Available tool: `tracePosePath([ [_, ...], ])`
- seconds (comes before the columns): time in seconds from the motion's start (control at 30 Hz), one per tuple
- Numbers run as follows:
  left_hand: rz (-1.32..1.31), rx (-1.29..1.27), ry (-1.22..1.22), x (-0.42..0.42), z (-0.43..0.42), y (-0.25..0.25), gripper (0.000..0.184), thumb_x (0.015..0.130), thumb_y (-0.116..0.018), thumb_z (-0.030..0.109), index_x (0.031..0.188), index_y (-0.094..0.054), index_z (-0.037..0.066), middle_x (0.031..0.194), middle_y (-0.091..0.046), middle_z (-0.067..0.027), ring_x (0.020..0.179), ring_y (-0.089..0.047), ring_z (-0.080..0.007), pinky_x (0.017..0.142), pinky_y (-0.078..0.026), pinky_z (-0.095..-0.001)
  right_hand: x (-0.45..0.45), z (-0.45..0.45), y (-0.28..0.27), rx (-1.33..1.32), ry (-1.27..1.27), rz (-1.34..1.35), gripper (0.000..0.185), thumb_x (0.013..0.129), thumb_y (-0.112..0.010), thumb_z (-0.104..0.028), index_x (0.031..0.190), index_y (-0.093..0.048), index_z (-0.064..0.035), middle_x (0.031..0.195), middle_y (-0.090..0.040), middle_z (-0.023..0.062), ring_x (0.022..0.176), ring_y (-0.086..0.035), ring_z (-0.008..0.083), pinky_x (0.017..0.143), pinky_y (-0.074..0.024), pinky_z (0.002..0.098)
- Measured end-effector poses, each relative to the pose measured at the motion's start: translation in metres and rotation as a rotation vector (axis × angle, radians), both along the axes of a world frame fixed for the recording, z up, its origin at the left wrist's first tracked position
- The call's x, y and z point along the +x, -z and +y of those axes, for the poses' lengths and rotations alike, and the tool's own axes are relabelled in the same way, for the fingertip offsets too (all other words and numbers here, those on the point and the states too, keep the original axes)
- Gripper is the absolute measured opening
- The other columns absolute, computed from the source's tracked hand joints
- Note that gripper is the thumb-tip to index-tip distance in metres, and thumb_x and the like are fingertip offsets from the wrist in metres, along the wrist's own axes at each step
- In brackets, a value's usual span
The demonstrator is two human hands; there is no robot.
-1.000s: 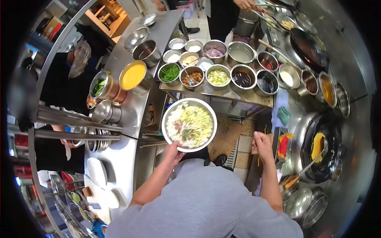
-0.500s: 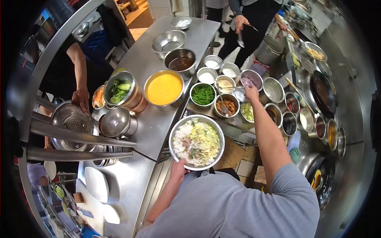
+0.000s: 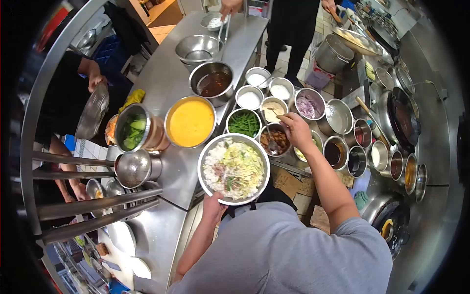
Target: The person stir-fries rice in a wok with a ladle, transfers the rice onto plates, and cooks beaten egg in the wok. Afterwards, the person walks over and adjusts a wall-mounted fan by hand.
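Note:
My left hand point(image 3: 213, 208) grips the near rim of a metal bowl point(image 3: 267, 169) filled with white rice, shredded yellow-green vegetable and some reddish bits. Over the small tubs, my right hand point(image 3: 297, 131) is closed, its fingertips pinching the handle of a spoon point(image 3: 277, 113) that stands in a tub of beige powder point(image 3: 272, 105). Just below that hand is a tub of brown chunks point(image 3: 269, 140) with a ladle in it. Chopped green stalks point(image 3: 244, 123) fill the tub to the left, and purple onion point(image 3: 308, 106) the one behind.
Left of the bowl, a pot of yellow liquid point(image 3: 190, 121) and a pot of brown sauce point(image 3: 214, 84) stand on the steel counter point(image 3: 166, 179). Woks point(image 3: 404, 117) line the right side. Other people's hands work at the far end and on the left, one holding a colander point(image 3: 93, 112).
My right hand has moved left from the purple onion tub to the spoon in the beige powder. The left hand still holds the bowl. A person at left has lifted and tilted the colander.

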State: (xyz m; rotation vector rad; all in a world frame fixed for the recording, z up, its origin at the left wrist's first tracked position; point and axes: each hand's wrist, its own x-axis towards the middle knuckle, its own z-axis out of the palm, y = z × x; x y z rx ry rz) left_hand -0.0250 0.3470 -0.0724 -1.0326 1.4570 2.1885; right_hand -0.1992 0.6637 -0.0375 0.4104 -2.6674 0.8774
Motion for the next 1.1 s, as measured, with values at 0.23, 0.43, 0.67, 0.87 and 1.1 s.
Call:
tracePosePath([
  [0.23, -0.007, 0.047, -0.165, 0.002, 0.045, -0.008, 0.041, 0.075, -0.046, 0.002, 0.116, -0.046, -0.001, 0.085, -0.062, -0.0114, 0.057, -0.061, -0.0194, 0.042, -0.047, -0.0284, -0.015, 0.076, 0.042, -0.375, 0.267, -0.213, 0.017, 0.088, -0.06, -0.012, 0.1, -0.07, -0.0045, 0.094, -0.068, 0.016, 0.088, -0.067, 0.0285, 0.077, -0.0507, 0.0334],
  [0.43, -0.025, 0.027, -0.216, 0.007, 0.069, -0.003, 0.036, 0.077, -0.047, 0.003, 0.113, -0.047, 0.0, 0.086, -0.063, -0.0109, 0.06, -0.063, -0.0192, 0.043, -0.05, -0.0271, -0.055, 0.068, 0.074, -0.42, 0.133, -0.155, 0.018, 0.086, -0.061, -0.015, 0.097, -0.07, -0.0054, 0.091, -0.069, 0.0158, 0.084, -0.068, 0.0281, 0.074, -0.0519, 0.0349],
  [0.67, -0.066, -0.006, -0.269, 0.011, 0.083, -0.009, 0.037, 0.078, -0.047, 0.004, 0.115, -0.047, 0.0, 0.087, -0.063, -0.0116, 0.057, -0.06, -0.0186, 0.043, -0.049, -0.0269, -0.066, 0.035, 0.095, -0.315, 0.126, -0.275, 0.017, 0.087, -0.06, -0.02, 0.096, -0.071, -0.0105, 0.087, -0.068, 0.0171, 0.078, -0.065, 0.0335, 0.07, -0.0506, 0.0404],
  [0.87, -0.021, -0.044, -0.305, 0.011, 0.087, -0.007, 0.037, 0.078, -0.046, 0.003, 0.115, -0.045, -0.001, 0.083, -0.061, -0.0135, 0.054, -0.059, -0.0184, 0.041, -0.047, -0.0272, -0.063, 0.032, 0.1, -0.431, 0.107, -0.296, 0.02, 0.086, -0.061, -0.021, 0.097, -0.071, -0.0069, 0.087, -0.069, 0.0164, 0.08, -0.067, 0.0301, 0.072, -0.0512, 0.0371],
  [1.1, -0.03, -0.107, -0.251, -0.013, 0.087, -0.007, 0.04, 0.077, -0.048, 0.001, 0.117, -0.042, -0.004, 0.086, -0.06, -0.0145, 0.055, -0.059, -0.0194, 0.041, -0.05, -0.027, -0.059, 0.066, 0.086, -0.993, 0.235, -0.587, 0.019, 0.092, -0.058, -0.017, 0.099, -0.07, -0.0049, 0.083, -0.068, 0.0025, 0.069, -0.055, 0.0088, 0.059, -0.0429, 0.0248],
])
